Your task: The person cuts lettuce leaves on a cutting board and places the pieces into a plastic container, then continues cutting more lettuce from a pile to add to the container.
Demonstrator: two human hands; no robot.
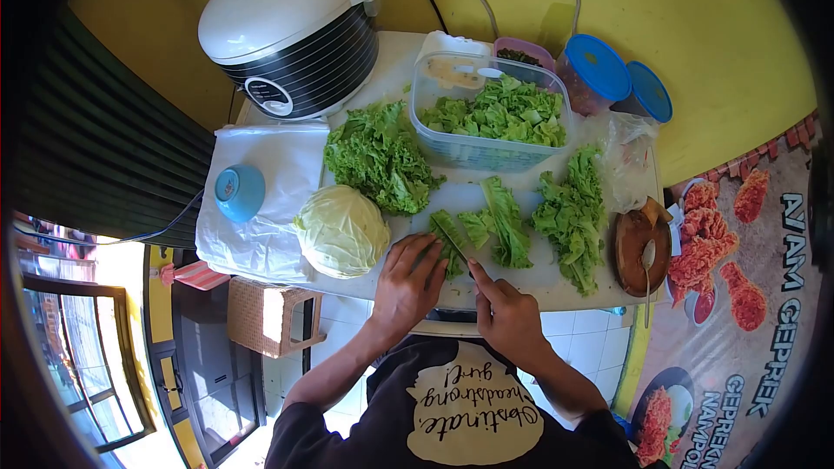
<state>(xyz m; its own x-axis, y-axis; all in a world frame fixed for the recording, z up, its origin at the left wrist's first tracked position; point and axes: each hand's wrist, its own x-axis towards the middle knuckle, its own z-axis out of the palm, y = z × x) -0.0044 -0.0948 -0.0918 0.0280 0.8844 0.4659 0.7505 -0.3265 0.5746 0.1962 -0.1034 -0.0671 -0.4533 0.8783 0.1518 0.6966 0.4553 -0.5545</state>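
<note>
My right hand is wrapped round the handle of a knife, whose blade points up and left over the lettuce. Beside the blade, my left hand presses on a small lettuce piece lying on the white cutting board. Just right of the blade lie cut lettuce leaves. More leaves rest at the board's right side. Left of the board sit a lettuce bunch and a pale cabbage. Behind it, a clear plastic box holds chopped lettuce.
A rice cooker stands at the back left. A blue bowl sits on white plastic sheets. At the right are a brown mortar with a spoon, a plastic bag and blue-lidded containers.
</note>
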